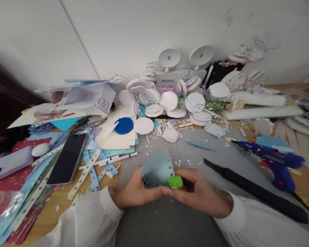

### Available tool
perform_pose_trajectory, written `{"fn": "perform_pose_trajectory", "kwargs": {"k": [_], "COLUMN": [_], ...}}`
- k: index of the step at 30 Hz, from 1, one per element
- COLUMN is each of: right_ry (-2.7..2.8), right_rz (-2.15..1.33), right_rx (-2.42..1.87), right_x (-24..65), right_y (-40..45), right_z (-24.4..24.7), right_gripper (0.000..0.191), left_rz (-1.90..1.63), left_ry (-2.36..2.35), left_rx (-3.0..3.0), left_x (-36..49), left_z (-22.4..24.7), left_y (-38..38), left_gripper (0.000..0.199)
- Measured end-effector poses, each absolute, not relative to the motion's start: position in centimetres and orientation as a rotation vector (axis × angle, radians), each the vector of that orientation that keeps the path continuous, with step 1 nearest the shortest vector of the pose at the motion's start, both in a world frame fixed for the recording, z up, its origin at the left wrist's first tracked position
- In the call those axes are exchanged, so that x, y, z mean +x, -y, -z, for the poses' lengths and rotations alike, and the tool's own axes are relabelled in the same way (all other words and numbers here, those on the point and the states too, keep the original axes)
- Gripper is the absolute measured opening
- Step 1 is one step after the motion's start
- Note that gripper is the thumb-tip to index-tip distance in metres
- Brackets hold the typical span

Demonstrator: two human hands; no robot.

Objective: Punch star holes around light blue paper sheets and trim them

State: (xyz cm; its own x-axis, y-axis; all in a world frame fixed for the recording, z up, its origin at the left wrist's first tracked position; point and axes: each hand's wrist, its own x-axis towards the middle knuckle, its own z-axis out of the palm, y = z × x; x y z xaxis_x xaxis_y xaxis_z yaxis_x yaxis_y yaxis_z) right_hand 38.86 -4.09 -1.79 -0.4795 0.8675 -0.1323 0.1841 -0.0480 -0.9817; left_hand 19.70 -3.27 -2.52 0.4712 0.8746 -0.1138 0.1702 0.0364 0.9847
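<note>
I see a white wall [134,31] behind the worktop [47,223], its far edge crowded with white discs [169,101], its left with papers [25,118]. The grey mat [144,226] gives me its widest open stretch near, between the sleeves [84,216]; a long black tool [254,188] and a glue gun [275,161] bound it at right. Over the mat's middle, the left hand [139,192] pinches a blue sheet [158,171] and the right hand [199,193] grips a green punch [175,181] at its edge.

Pale-blue paper [158,169], tilted up, edged with star-shaped holes, meets a green punch [175,182] at lower right.
</note>
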Motion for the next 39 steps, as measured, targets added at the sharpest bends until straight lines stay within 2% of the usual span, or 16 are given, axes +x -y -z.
{"fn": "perform_pose_trajectory", "kwargs": {"k": [3, 6, 9, 11, 14, 18, 23, 26, 28, 31, 39], "right_ry": [1.665, 1.700, 1.754, 1.777, 1.783, 1.811, 1.809, 1.812, 1.781, 1.710, 2.038], "right_rz": [-1.579, -1.498, -1.403, -1.357, -1.331, -1.288, -1.199, -1.116, -1.099, -1.086, -0.824], "right_rx": [-1.061, -1.068, -1.115, -1.138, -1.182, -1.243, -1.265, -1.270, -1.255, -1.219, -1.040], "right_x": [38.8, 38.8, 38.9, 38.9, 38.8, 38.7, 38.8, 38.9, 38.9, 39.1, 39.5], "right_y": [4.1, 4.1, 4.1, 4.0, 3.9, 3.7, 3.7, 3.7, 3.7, 3.6, 4.0], "right_z": [1.7, 2.0, 2.4, 2.6, 2.6, 2.5, 2.8, 3.2, 3.4, 3.7, 3.7], "right_gripper": [0.028, 0.028, 0.031, 0.030, 0.028, 0.026, 0.024, 0.015, 0.022, 0.029, 0.015], "left_rz": [-0.631, -0.619, -0.698, -0.711, -0.681, -0.744, -0.764, -0.773, -0.814, -0.854, -0.730], "left_ry": [-0.922, -0.913, -0.956, -0.968, -1.016, -1.144, -1.138, -1.136, -1.057, -0.868, -0.866], "left_rx": [1.431, 1.358, 1.376, 1.411, 1.406, 1.319, 1.394, 1.418, 1.438, 1.469, 1.292], "left_x": [19.9, 20.3, 20.7, 20.7, 20.5, 20.2, 20.4, 20.4, 20.3, 20.0, 19.4], "left_z": [2.2, 1.2, 0.2, 0.1, 0.8, 2.0, 1.9, 1.8, 1.8, 1.6, 1.1], "left_y": [3.2, 3.1, 2.9, 2.9, 2.9, 2.9, 2.7, 2.5, 2.3, 2.0, 1.9], "left_gripper": [0.042, 0.038, 0.045, 0.041, 0.022, 0.032, 0.032, 0.027, 0.023, 0.029, 0.033]}}
